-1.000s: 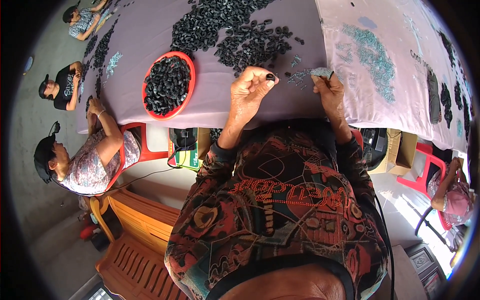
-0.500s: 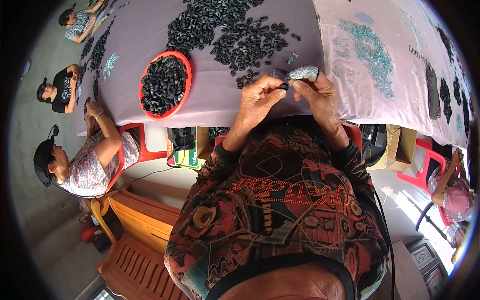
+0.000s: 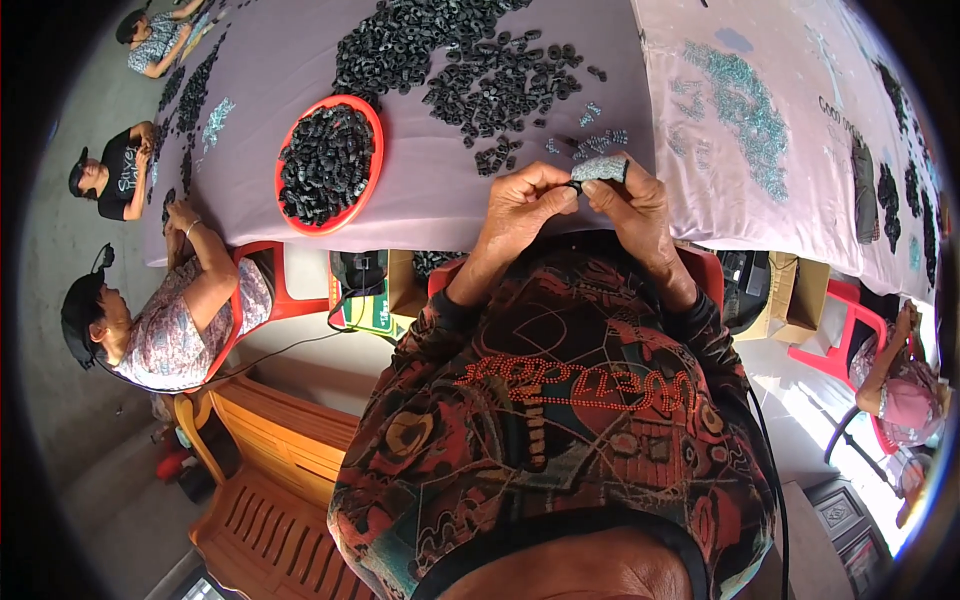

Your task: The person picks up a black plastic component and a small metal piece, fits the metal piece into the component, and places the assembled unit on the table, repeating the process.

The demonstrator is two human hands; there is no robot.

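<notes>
Both of my hands meet over the near edge of the table. My left hand (image 3: 524,208) pinches a small black plastic piece (image 3: 575,186) between thumb and forefinger. Right beside it, my right hand (image 3: 634,208) is closed, its thumb and forefinger tips pressed up to that piece. A grey finger cover (image 3: 598,169) with a dark band sits on the right forefinger. Whatever lies between the right fingertips is hidden. Just beyond the hands are small clear-teal pieces (image 3: 603,142) and a little cluster of black pieces (image 3: 496,157).
A red basin (image 3: 379,165) full of black pieces stands to the left. A larger heap of black pieces (image 3: 390,55) spreads across the purple cloth (image 3: 260,60). More teal pieces (image 3: 745,120) lie on the pale cloth at right. Co-workers sit along both sides, one (image 3: 175,320) near left.
My hands have drawn together, bringing the black piece against the right fingertips. The right hand has tilted and its covered finger has lowered, showing more teal pieces behind it.
</notes>
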